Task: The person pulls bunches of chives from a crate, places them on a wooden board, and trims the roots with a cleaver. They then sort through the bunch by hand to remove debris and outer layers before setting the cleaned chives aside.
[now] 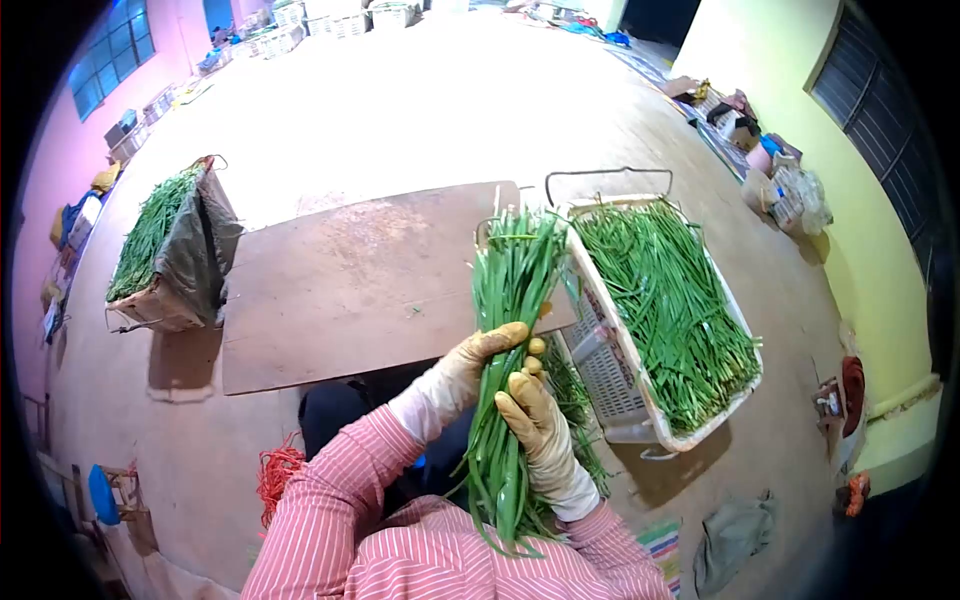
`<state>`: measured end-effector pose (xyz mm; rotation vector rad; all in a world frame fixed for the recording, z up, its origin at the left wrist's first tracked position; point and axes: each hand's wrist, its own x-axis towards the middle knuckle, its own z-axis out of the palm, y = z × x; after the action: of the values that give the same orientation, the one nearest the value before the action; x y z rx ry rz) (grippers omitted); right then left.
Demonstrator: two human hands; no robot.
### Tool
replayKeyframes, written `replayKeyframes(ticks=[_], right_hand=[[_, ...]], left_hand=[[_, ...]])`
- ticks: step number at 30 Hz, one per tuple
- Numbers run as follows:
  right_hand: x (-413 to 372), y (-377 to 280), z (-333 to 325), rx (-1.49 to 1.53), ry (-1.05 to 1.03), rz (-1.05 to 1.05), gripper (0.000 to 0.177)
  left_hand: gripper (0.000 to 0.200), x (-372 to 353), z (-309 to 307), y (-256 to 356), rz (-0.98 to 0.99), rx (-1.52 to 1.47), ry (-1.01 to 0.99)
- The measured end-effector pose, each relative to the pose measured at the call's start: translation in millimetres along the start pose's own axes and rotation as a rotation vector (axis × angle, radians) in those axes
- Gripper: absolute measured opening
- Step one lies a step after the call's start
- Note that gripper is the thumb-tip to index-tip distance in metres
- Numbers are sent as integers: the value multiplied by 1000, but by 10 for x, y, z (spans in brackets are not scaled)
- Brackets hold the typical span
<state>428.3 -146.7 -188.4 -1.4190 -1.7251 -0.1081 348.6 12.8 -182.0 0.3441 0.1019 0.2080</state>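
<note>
Left hand [475,352] wrapped round bunch of greens [512,285]; right hand [545,425], nearer body, also gripped it. Bunch stuck out past both hands. Crate [605,368] sat right of hands, board [340,295] left.

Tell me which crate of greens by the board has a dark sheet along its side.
The left crate: a dark sheet runs along its side facing the board. The right crate shows bare, holed plastic.

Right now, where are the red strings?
Head view, lower left: the red strings lie just left of the striped left sleeve, below the brown board in the picture.
</note>
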Motion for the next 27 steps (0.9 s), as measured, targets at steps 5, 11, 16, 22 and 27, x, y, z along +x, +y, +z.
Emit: replayKeyframes(ticks=[5,11,16,22,27], right_hand=[[-27,80,42,-106,-101,218,60],[-86,356,340,-59,-135,381,52],[-30,505,683,31,-194,405,49],[109,727,960,99,-226,419,48],[269,895,1131,130,-207,410,49]], left_hand=[[48,-215,-283,1172,46,726,280],[35,-498,-330,2167,-250,1558,551],[48,-558,-1266,2195,-555,1782,424],[68,-710,-1546,2175,-536,1605,564],[91,-666,-1248,2276,-708,2048,624]])
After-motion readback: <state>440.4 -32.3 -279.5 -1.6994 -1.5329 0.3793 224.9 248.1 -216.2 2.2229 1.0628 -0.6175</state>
